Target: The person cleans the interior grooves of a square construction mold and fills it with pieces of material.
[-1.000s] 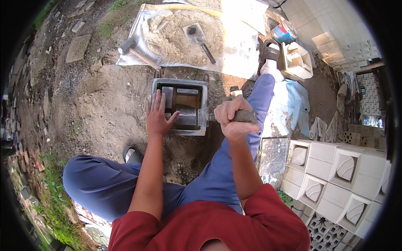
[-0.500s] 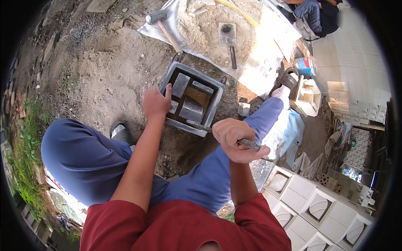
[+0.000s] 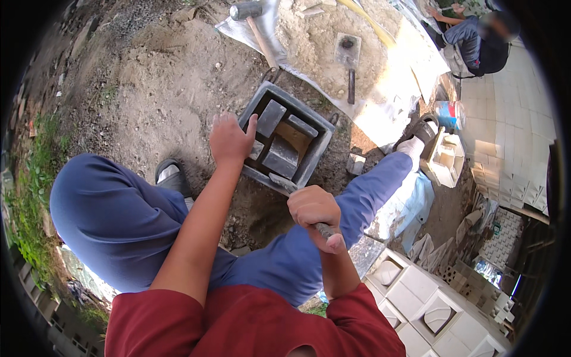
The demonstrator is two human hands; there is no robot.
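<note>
A grey metal box mould (image 3: 319, 156) sits on the dirt in front of me, with several dark blocks (image 3: 272, 117) inside and gaps between them. My left hand (image 3: 231, 138) rests at the mould's left side, fingers stretched out and thumb apart over the rim. Wrapped in my right hand (image 3: 315, 208) is a grey metal bar (image 3: 282, 182). Its flat end reaches to the mould's near rim, and its other end sticks out beneath my fist. Whether the tip touches the rim, I cannot tell.
Beyond the mould, a mallet (image 3: 259, 37) and a trowel (image 3: 350, 62) lie by pale powder on a white sheet (image 3: 380, 122). Pale patterned blocks (image 3: 416, 285) stand at lower right. A small block (image 3: 355, 164) lies by my leg. Another person (image 3: 476, 44) sits at far right.
My right hand has moved slightly left and down with the bar, whose angle is now steeper. The whole view has shifted a little; my left hand stays at the mould's left side.
</note>
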